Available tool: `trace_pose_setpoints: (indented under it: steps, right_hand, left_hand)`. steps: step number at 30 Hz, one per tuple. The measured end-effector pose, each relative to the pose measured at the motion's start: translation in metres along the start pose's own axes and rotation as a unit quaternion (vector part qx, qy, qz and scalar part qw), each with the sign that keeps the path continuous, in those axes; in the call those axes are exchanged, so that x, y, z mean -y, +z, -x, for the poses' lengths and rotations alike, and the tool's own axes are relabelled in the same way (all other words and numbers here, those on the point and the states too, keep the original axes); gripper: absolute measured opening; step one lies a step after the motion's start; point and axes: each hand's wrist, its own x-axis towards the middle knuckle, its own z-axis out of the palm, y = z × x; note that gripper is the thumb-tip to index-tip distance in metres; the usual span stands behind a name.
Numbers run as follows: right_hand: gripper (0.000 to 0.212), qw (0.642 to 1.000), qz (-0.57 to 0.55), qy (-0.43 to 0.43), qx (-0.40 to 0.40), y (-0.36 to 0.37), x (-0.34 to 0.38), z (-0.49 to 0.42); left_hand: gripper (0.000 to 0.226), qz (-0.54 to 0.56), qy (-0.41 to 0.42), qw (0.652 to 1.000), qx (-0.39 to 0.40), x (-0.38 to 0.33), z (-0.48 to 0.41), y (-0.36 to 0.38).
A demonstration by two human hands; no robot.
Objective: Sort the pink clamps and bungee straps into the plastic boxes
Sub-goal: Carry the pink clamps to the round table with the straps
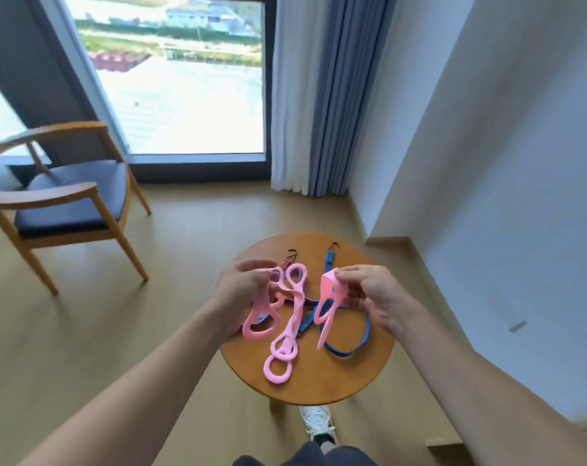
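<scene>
My left hand (241, 290) grips a bunch of pink clamps (287, 334), looped plastic pieces that hang down over the round wooden table (352, 375). My right hand (369, 290) pinches the top of another pink clamp (329, 304), which dangles just right of the bunch. Under the clamps a blue bungee strap (347, 351) lies coiled on the tabletop, its dark hook (332, 247) at the far edge. A reddish bungee strap (285, 262) with a hook shows behind my left hand. No plastic box is in view.
A wooden armchair with a dark seat (73, 196) stands to the left by the window (181, 79). Curtains (319, 95) hang at the back, and a white wall (504, 163) runs along the right. My white shoe (315, 422) is under the table.
</scene>
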Motion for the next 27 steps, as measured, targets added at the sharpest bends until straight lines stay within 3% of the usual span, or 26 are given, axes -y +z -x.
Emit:
trace_pose_setpoints:
  steps: [3,5,8,12,16,20,22,27]
  right_hand:
    - [0.020,0.998,0.020,-0.048,-0.041,-0.016,0.000,0.034]
    - [0.022,0.994,0.026,-0.078,-0.070,-0.028,0.002,0.055]
    - [0.013,0.988,0.029,-0.124,-0.089,-0.046,0.010,0.085]
    - [0.007,0.975,0.046,-0.192,-0.103,-0.072,0.024,0.123]
    - [0.006,0.962,0.044,-0.235,-0.134,-0.101,0.030,0.162]
    - [0.007,0.943,0.034,-0.272,-0.187,-0.146,0.024,0.202]
    - [0.007,0.930,0.023,-0.290,-0.226,-0.172,0.015,0.220]
    - [0.007,0.901,-0.027,-0.307,-0.306,-0.244,-0.018,0.268]
  left_hand:
    - [0.045,-0.093,0.059,0.994,0.001,-0.001,0.018,0.022]
    - [0.036,-0.134,0.114,0.984,0.013,-0.003,0.033,0.040]
    - [0.026,-0.215,0.217,0.951,0.045,-0.006,0.055,0.067]
    - [0.039,-0.273,0.297,0.907,0.125,-0.014,0.076,0.113]
    - [0.018,-0.268,0.295,0.891,0.220,-0.028,0.102,0.163]
    - [0.030,-0.247,0.269,0.871,0.330,-0.030,0.134,0.211]
    - [0.023,-0.242,0.271,0.852,0.377,-0.025,0.151,0.236]
    - [0.020,-0.279,0.297,0.808,0.425,0.004,0.199,0.316]
